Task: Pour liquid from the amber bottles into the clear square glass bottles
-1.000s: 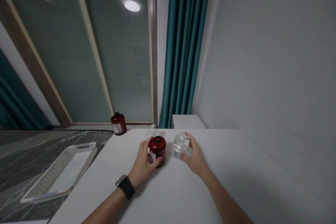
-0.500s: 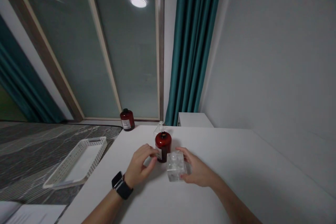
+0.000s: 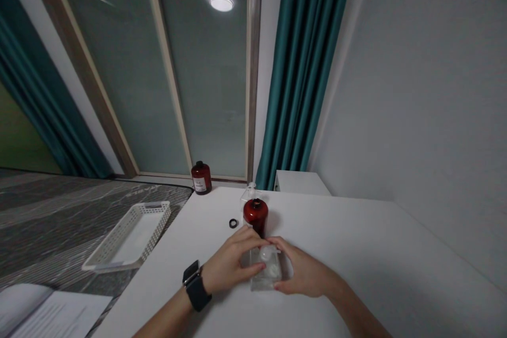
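Here, between our two hands, our right hand [image 3: 307,273] grips the clear square bottle [image 3: 264,283] from its right side; our left hand [image 3: 228,265] bends its fingers over the top, whether gripping we cannot tell. Just beyond stands the dark-red bottle [image 3: 255,214].

A teal curtain [image 3: 311,63] hangs between glass panels [image 3: 212,90] and pale wall [image 3: 431,79].

Both hands [image 3: 233,260] now on clear bottle [image 3: 270,273]

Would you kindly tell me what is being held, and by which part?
A clear square bottle: the right hand grips its right side; the left hand is at its top, exact contact unclear.
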Tool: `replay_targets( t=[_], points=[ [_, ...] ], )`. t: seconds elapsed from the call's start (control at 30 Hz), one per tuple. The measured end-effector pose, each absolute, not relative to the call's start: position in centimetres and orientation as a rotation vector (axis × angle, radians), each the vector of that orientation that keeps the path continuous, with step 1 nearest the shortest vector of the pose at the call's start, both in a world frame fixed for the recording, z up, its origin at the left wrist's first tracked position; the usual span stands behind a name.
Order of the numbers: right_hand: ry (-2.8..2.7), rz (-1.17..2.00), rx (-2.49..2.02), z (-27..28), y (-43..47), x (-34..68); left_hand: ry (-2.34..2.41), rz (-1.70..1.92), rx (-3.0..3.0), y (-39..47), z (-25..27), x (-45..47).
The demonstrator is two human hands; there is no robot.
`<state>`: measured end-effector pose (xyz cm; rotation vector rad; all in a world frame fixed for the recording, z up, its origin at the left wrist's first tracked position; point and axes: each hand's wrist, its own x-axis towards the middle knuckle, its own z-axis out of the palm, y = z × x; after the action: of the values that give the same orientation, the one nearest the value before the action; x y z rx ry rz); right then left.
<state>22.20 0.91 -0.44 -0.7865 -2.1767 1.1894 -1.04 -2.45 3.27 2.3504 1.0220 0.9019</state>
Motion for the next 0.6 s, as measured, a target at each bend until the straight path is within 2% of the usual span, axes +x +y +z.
replay_targets(
  t=[0.2, 0.47, 0.6],
  points=[
    [-2.190, 1.001, -0.858, -2.0, 0.9, 21.8, 1.015, 0.898, 2.219, -2.2, 2.8, -1.0],
    [-2.331, 1.186, -1.077, -0.6, 0.9, 21.6, 0.973, 0.924, 2.130, -2.0, 2.3, -0.7],
    [-2.362, 1.226, -1.047, -0.3, 1.1, 21.7, 0.973, 0.944, 2.138, -2.0, 2.2, -0.5]
  ],
)
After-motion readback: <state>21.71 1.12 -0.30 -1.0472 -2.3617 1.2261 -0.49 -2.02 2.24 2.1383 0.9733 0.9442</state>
